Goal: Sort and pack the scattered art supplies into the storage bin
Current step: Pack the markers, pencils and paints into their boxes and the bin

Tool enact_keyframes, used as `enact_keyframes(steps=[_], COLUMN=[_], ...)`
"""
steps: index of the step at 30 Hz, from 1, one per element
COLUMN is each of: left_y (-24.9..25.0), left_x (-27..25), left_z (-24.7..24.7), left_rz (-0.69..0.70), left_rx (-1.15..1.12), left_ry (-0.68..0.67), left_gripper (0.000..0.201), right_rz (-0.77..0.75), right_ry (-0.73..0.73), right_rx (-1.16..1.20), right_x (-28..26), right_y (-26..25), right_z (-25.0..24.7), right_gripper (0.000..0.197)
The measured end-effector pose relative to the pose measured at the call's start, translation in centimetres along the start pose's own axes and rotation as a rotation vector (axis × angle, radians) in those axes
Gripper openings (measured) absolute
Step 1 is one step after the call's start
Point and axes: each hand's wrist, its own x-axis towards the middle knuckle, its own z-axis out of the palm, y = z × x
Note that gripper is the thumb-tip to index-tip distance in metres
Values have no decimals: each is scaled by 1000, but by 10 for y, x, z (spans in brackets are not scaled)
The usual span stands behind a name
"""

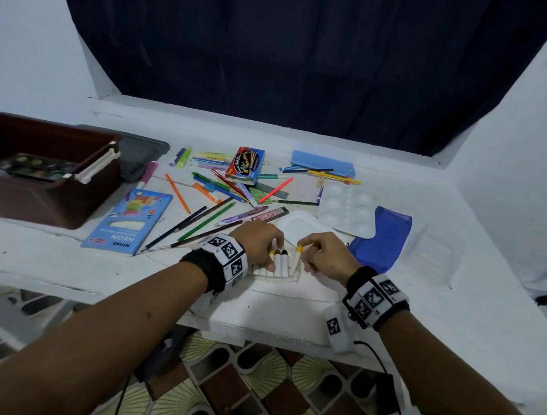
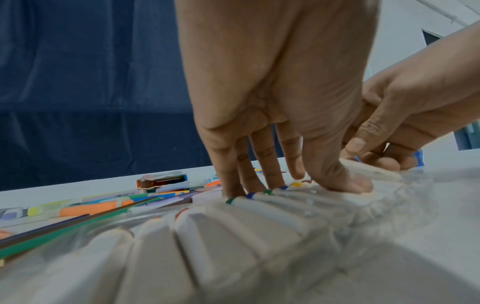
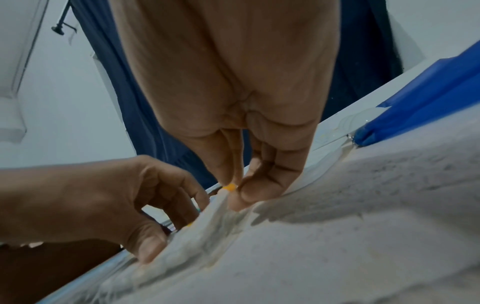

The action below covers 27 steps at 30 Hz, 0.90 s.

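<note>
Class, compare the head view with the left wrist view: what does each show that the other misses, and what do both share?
Only the head view shows the brown storage bin at the table's left, the white paint palette, the blue pouch and the blue Neon box.

Only the left wrist view shows, from close and low, the left hand's fingers pressing on the clear crayon tray.

Both show the left hand, the right hand beside it, the white-wrapped crayons and the loose pencils behind.

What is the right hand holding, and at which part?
The right hand pinches a yellow-tipped crayon near its coloured tip, over the clear tray of crayons.
</note>
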Motion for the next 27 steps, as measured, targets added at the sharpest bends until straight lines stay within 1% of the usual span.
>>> enact_keyframes(steps=[2, 4, 6, 8, 9, 14, 17, 20, 24, 27], left_y=[0, 0, -1, -2, -2, -3, -3, -3, -3, -2], left_x=[1, 2, 3, 4, 5, 8, 8, 9, 10, 9], left_z=[1, 2, 3, 4, 4, 5, 6, 6, 6, 6], left_rz=[3, 3, 2, 4, 5, 4, 6, 3, 7, 1], left_rx=[8, 11, 17, 23, 26, 23, 23, 25, 28, 29], left_ry=[1, 7, 15, 23, 27, 25, 23, 29, 26, 24], left_gripper=[52, 52, 52, 51, 51, 50, 50, 51, 51, 51], right_rz=[16, -14, -65, -90, -96, -115, -102, -129, -155, -156], right_ry=[-16, 9, 56, 68, 56, -4, -33, -44, -22, -24], right_rx=[-41, -108, -174, -227, -262, -465, -530, -610, -656, -629], right_x=[4, 4, 5, 7, 8, 13, 16, 16, 15, 13], right_y=[2, 1, -2, -5, -6, -11, -14, -18, -18, -17], right_z=[2, 3, 4, 6, 7, 11, 11, 12, 13, 12], right_gripper=[31, 30, 18, 4, 4, 21, 21, 23, 26, 23])
